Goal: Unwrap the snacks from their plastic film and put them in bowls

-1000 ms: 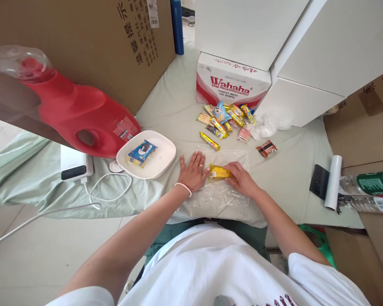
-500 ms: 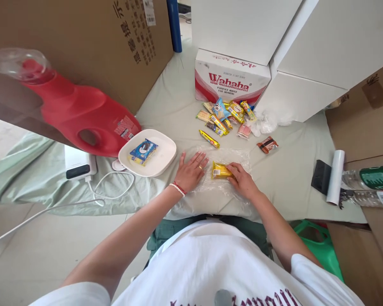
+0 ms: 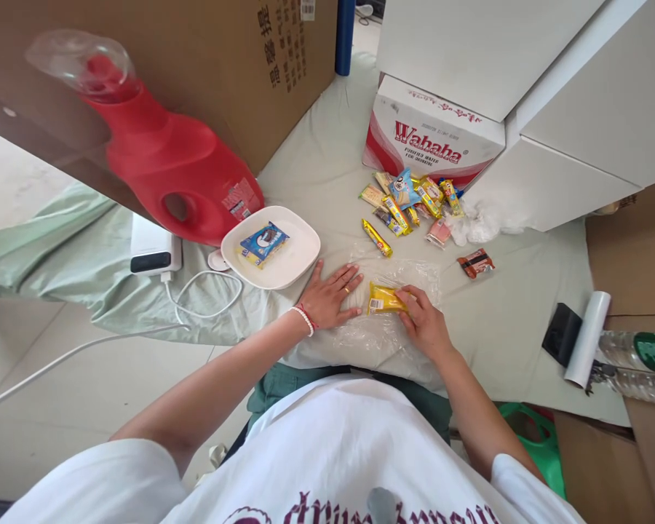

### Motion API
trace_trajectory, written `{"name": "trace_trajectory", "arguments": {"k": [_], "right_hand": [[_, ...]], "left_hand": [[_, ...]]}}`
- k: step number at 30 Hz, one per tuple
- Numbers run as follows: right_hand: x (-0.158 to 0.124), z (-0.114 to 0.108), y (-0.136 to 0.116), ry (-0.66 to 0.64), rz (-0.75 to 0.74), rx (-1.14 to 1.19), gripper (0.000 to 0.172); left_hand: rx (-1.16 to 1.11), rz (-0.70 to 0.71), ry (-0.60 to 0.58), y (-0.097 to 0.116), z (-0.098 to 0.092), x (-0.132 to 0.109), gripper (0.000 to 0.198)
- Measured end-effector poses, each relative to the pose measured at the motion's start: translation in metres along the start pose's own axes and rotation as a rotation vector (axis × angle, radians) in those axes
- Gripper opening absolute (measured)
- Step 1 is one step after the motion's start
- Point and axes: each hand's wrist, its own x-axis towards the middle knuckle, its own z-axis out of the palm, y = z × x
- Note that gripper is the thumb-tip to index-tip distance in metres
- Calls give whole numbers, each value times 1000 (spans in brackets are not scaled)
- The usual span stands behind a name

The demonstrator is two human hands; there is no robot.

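Toward the counter's (image 3: 513, 342) left edge, a red jug (image 3: 169, 156) stands beside a white power bank (image 3: 151, 244) with a cable (image 3: 210, 316) plugged in. A Wahaha carton (image 3: 429, 145) sits toward the far edge, clear bottles (image 3: 618, 348) near the right.

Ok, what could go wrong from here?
The wrinkled clear plastic sheet beneath the yellow rectangular packet might bunch up if the right hand drags the packet.
The shallow white bowl sits close to the left hand, which could nudge it.
The long white cable trails past the pale green cloth's edge and might get snagged.
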Motion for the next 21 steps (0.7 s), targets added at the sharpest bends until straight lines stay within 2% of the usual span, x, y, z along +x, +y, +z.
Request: {"name": "trace_trajectory", "arguments": {"k": [4, 7, 10, 13, 15, 18, 21], "right_hand": [[4, 5, 1, -100, 48, -31, 55], [-10, -3, 2, -28, 37, 45, 58], [-39, -15, 2, 40, -32, 122, 62], [-68, -16, 4, -8, -121, 102, 73], [-80, -10, 6, 0, -93, 62, 76], [-80, -5, 10, 59, -15, 94, 59], [-64, -17, 9, 54, -43, 159, 33]], "left_hand": [[-22, 2, 19, -3, 0, -1, 72], [-40, -7, 77, -4, -2, -7, 62], [-60, 44, 108, -4, -6, -16, 57], [-130, 161, 15, -5, -12, -25, 70], [-198, 190, -46, -7, -14, -29, 74], [-258, 147, -40, -6, -14, -34, 70], [-261, 54, 45, 1, -11, -33, 50]]}}
